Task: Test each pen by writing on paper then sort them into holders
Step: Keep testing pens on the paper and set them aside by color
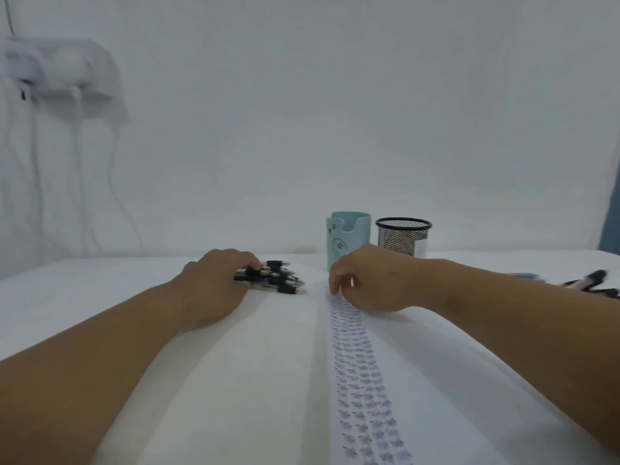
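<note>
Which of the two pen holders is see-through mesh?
The black wire-mesh holder, standing at the far right, behind the right hand. The pale teal holder beside it on the left has solid walls with a bear face.

Pen pile (275, 278) left of paper (355, 364); two holders (349, 239) stand behind it.

Left hand (214, 280) on pens (275, 276); right hand (365, 280) curled on paper (275, 364)
</note>
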A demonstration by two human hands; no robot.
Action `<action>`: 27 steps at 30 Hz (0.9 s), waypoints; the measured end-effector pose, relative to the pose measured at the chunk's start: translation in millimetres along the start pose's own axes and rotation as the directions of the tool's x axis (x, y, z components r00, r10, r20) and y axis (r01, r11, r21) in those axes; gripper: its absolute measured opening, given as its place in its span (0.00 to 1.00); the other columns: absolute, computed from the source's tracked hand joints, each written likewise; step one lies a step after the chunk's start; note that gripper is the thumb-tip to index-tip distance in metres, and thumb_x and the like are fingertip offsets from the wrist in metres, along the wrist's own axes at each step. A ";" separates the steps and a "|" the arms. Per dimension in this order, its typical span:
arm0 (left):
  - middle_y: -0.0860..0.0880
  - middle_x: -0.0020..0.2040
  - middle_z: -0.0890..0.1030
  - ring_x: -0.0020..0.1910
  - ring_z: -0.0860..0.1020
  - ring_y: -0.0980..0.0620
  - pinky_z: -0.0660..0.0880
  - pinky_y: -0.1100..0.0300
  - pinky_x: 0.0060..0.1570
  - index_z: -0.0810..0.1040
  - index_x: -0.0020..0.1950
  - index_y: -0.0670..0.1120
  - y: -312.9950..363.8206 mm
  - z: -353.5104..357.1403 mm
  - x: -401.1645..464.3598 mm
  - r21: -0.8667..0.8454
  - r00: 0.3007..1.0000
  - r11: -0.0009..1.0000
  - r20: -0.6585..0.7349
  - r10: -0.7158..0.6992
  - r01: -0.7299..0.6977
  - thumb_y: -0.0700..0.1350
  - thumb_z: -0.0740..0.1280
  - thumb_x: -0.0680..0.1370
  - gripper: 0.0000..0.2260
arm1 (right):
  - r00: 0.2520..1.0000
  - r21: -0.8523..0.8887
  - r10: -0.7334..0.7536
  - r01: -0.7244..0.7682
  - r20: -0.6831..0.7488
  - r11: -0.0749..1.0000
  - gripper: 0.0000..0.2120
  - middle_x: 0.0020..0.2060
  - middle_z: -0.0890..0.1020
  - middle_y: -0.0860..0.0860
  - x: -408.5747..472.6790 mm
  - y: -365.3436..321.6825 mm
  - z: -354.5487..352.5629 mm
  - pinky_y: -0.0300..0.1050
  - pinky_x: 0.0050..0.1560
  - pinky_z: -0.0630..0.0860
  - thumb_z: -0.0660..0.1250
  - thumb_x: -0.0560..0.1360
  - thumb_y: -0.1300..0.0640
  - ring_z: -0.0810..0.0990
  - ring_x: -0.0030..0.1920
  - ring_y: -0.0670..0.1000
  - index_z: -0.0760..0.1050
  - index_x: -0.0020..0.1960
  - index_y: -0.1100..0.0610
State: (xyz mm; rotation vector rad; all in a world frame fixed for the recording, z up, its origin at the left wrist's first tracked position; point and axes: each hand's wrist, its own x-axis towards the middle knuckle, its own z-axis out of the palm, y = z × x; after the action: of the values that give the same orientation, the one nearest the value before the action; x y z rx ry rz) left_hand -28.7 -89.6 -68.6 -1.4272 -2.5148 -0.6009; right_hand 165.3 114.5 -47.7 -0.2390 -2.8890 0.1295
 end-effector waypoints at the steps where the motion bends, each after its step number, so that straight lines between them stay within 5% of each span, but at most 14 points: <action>1: 0.59 0.62 0.75 0.65 0.71 0.52 0.67 0.46 0.67 0.70 0.58 0.67 -1.6 1.4 2.1 0.004 1.000 1.000 0.005 0.002 -0.002 0.44 0.63 0.80 0.16 | 1.000 0.000 -0.007 0.007 -0.010 1.000 0.10 0.45 0.81 0.43 1.3 1.1 6.5 0.40 0.47 0.76 0.63 0.76 0.59 0.76 0.42 0.40 0.81 0.49 0.47; 6: 0.58 0.55 0.75 0.60 0.72 0.54 0.68 0.48 0.64 0.73 0.52 0.63 -1.4 8.9 10.5 0.038 0.999 0.999 -0.040 0.004 -0.002 0.44 0.65 0.81 0.12 | 0.988 0.081 -0.029 0.041 -0.151 0.996 0.10 0.43 0.79 0.38 -4.6 12.7 25.2 0.28 0.42 0.65 0.65 0.76 0.59 0.74 0.41 0.34 0.81 0.49 0.46; 14: 0.60 0.46 0.80 0.52 0.77 0.53 0.74 0.47 0.58 0.75 0.40 0.64 1.1 2.2 4.9 -0.096 0.977 0.987 -0.181 0.109 -0.128 0.38 0.71 0.77 0.19 | 0.988 0.121 -0.026 0.045 -0.153 0.992 0.10 0.44 0.79 0.38 -9.0 14.7 26.7 0.36 0.47 0.71 0.66 0.77 0.58 0.77 0.44 0.42 0.82 0.50 0.46; 18: 0.58 0.44 0.81 0.43 0.78 0.60 0.72 0.71 0.43 0.79 0.46 0.55 18.7 -9.6 -2.4 -0.201 0.912 0.954 -0.390 0.130 -0.222 0.35 0.68 0.78 0.13 | 0.988 0.133 -0.013 0.034 -0.155 0.990 0.09 0.48 0.82 0.41 -15.1 11.3 23.7 0.41 0.51 0.75 0.66 0.77 0.58 0.78 0.47 0.45 0.82 0.51 0.47; 20: 0.56 0.44 0.81 0.37 0.78 0.61 0.70 0.74 0.36 0.79 0.49 0.50 30.5 -16.4 -6.9 -0.328 0.859 0.916 -0.510 0.034 -0.231 0.37 0.68 0.79 0.08 | 0.987 0.133 -0.004 0.026 -0.159 0.991 0.09 0.47 0.82 0.40 -17.4 9.9 22.8 0.41 0.52 0.76 0.66 0.77 0.58 0.79 0.47 0.45 0.82 0.52 0.47; 24: 0.54 0.45 0.81 0.39 0.83 0.54 0.77 0.63 0.41 0.76 0.49 0.50 49.9 -29.0 -12.2 -0.667 0.772 0.695 -0.581 -0.259 -0.269 0.40 0.68 0.80 0.05 | 0.976 0.145 0.011 0.021 -0.218 0.989 0.09 0.45 0.82 0.42 -19.8 10.0 23.7 0.41 0.49 0.77 0.66 0.77 0.58 0.79 0.46 0.44 0.82 0.52 0.46; 27: 0.45 0.45 0.79 0.41 0.85 0.46 0.81 0.60 0.45 0.74 0.49 0.44 61.0 -34.1 -13.9 -0.937 0.822 0.222 -0.344 -0.454 -0.270 0.36 0.67 0.80 0.04 | 0.926 0.213 0.046 0.038 -0.375 0.976 0.05 0.37 0.80 0.41 -19.3 5.9 23.3 0.39 0.42 0.75 0.68 0.77 0.55 0.78 0.39 0.44 0.81 0.49 0.46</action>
State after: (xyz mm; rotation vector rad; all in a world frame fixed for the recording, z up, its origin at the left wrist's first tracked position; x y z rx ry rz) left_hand 29.3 -87.4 -27.3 -0.9225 -1.5426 -2.5675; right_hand 179.0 115.3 -75.3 -0.2039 -2.4649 0.3567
